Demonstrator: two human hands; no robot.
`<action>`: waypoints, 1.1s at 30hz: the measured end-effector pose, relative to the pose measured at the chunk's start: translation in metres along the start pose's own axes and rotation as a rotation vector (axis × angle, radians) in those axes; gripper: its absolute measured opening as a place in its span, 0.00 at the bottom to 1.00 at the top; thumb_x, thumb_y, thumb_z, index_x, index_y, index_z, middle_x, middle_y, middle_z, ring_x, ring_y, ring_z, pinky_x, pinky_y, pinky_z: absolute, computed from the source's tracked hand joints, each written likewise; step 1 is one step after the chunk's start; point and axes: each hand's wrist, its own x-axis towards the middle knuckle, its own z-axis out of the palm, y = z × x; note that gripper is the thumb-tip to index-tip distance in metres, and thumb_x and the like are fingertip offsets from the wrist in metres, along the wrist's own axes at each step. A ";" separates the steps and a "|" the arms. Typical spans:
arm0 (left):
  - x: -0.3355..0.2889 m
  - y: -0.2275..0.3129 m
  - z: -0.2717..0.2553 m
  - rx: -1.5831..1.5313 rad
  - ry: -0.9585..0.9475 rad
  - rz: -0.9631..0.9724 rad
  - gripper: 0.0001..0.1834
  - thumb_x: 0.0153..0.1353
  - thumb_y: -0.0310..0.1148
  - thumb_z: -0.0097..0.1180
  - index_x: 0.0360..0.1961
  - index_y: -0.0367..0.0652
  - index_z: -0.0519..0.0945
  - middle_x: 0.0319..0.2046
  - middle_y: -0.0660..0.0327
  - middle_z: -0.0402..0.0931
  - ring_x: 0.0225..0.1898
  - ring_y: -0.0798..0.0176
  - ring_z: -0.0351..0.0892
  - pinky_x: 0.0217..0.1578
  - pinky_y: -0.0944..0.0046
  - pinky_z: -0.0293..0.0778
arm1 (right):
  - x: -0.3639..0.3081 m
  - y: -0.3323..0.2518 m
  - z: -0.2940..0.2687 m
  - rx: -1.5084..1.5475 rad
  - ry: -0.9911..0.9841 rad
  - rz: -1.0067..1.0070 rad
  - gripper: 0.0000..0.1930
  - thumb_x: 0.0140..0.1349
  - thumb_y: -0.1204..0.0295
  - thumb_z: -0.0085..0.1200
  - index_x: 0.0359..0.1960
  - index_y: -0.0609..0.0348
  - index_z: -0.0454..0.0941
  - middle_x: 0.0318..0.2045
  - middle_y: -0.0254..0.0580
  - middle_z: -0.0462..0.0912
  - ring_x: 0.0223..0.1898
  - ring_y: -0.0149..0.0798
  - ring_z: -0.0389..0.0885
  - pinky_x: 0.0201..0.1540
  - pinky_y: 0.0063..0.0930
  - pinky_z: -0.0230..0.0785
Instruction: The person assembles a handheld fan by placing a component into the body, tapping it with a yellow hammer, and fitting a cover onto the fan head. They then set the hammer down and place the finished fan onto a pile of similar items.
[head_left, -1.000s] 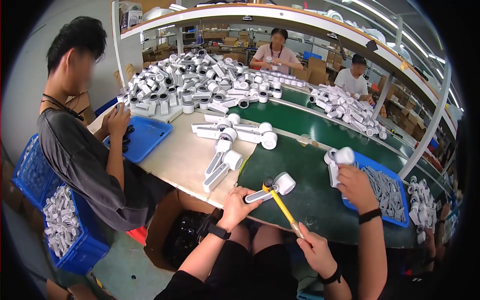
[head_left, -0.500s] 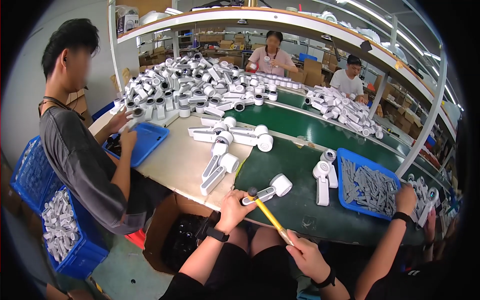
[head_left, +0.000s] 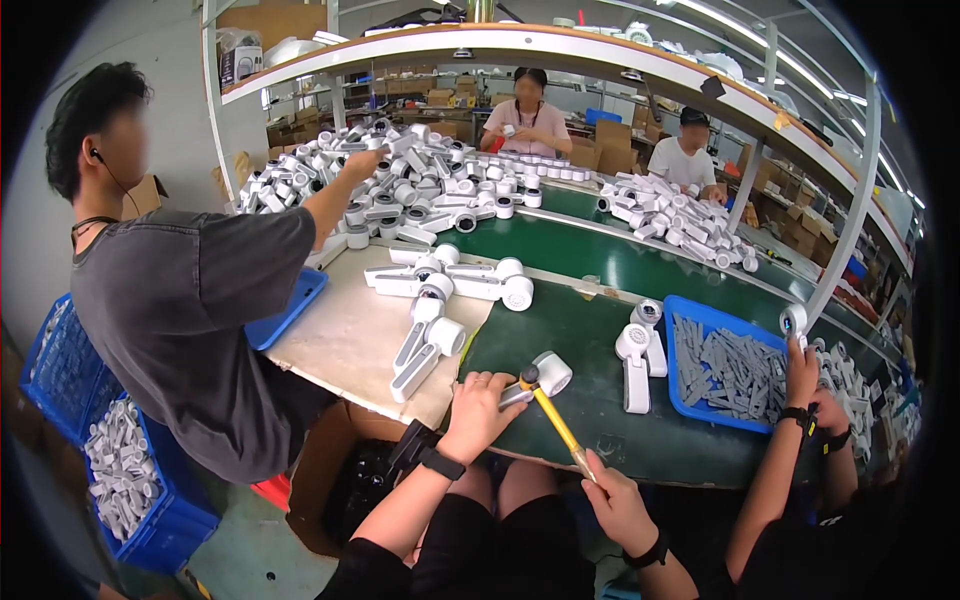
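Note:
My left hand (head_left: pixel 478 412) is closed around the handle of a white handheld fan (head_left: pixel 553 372), which lies on the green mat at the table's near edge. Its round head points away to the right. In my right hand (head_left: pixel 616 502) is a hammer (head_left: pixel 557 424) with a yellow handle, gripped near its lower end. The hammer's dark head is over the fan's handle, close to the round head; whether they touch I cannot tell. Two more white fans (head_left: pixel 635 370) lie to the right, and a cluster of several fans (head_left: pixel 428 335) lies ahead on the beige board.
A blue tray (head_left: pixel 700 414) of grey strips stands at right, beside a co-worker's hands (head_left: pixel 800 375). Far left, a co-worker's arm (head_left: pixel 335 200) reaches over a large fan heap (head_left: pixel 400 190). A cardboard box (head_left: pixel 312 480) stands below the table's edge; a shelf (head_left: pixel 400 52) spans overhead.
The hammer's head has moved right along the fan's handle, toward its round head. At left the co-worker has stretched an arm to the heap. The right-hand co-worker now holds up a fan.

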 end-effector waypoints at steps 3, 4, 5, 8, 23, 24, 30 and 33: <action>0.013 -0.008 0.004 0.111 -0.017 0.079 0.19 0.48 0.35 0.69 0.42 0.45 0.81 0.35 0.56 0.78 0.43 0.49 0.76 0.44 0.53 0.69 | 0.000 -0.003 -0.008 0.083 -0.035 0.004 0.25 0.63 0.77 0.56 0.64 0.63 0.70 0.28 0.49 0.76 0.28 0.45 0.76 0.34 0.32 0.69; 0.014 -0.012 0.003 0.100 0.026 0.097 0.17 0.48 0.34 0.69 0.41 0.45 0.82 0.35 0.56 0.79 0.43 0.50 0.77 0.44 0.52 0.68 | -0.003 0.001 -0.008 0.083 -0.024 0.005 0.25 0.63 0.77 0.56 0.64 0.63 0.70 0.28 0.49 0.76 0.28 0.45 0.76 0.34 0.32 0.69; 0.014 -0.019 0.000 0.147 0.097 0.133 0.17 0.48 0.34 0.69 0.41 0.46 0.82 0.35 0.57 0.79 0.43 0.51 0.77 0.44 0.51 0.68 | -0.008 0.006 -0.008 0.102 0.022 -0.029 0.26 0.63 0.78 0.56 0.64 0.64 0.70 0.27 0.43 0.75 0.26 0.37 0.74 0.32 0.28 0.67; 0.015 -0.045 -0.011 0.341 0.188 0.029 0.17 0.49 0.35 0.68 0.41 0.47 0.81 0.36 0.58 0.79 0.42 0.52 0.76 0.45 0.51 0.66 | -0.022 0.020 -0.020 0.157 0.103 0.019 0.26 0.63 0.80 0.55 0.65 0.64 0.69 0.26 0.35 0.75 0.24 0.25 0.71 0.28 0.21 0.65; 0.040 0.014 0.053 0.032 -0.028 0.090 0.28 0.52 0.39 0.69 0.54 0.42 0.77 0.48 0.47 0.75 0.53 0.45 0.72 0.54 0.50 0.70 | -0.049 0.073 -0.054 0.017 0.348 0.368 0.26 0.65 0.76 0.53 0.65 0.65 0.68 0.23 0.37 0.77 0.21 0.26 0.72 0.26 0.23 0.67; 0.040 0.029 0.074 -0.093 -0.073 0.123 0.31 0.52 0.41 0.69 0.56 0.42 0.76 0.49 0.47 0.75 0.53 0.45 0.72 0.55 0.49 0.70 | -0.049 0.072 -0.052 0.097 0.342 0.389 0.26 0.65 0.75 0.53 0.66 0.63 0.68 0.23 0.34 0.76 0.20 0.24 0.70 0.24 0.21 0.66; 0.053 0.082 0.128 -0.039 -0.295 0.094 0.40 0.48 0.40 0.71 0.62 0.40 0.69 0.50 0.45 0.75 0.54 0.41 0.73 0.54 0.47 0.72 | -0.051 0.059 -0.040 0.305 0.327 0.484 0.26 0.65 0.75 0.55 0.66 0.63 0.68 0.25 0.32 0.77 0.22 0.22 0.70 0.26 0.19 0.65; 0.056 0.063 0.131 -0.054 -0.278 0.133 0.36 0.46 0.37 0.71 0.57 0.39 0.71 0.46 0.45 0.78 0.50 0.40 0.76 0.51 0.48 0.75 | -0.054 0.059 -0.039 0.366 0.332 0.457 0.27 0.65 0.76 0.53 0.68 0.60 0.67 0.25 0.30 0.76 0.19 0.21 0.70 0.22 0.17 0.64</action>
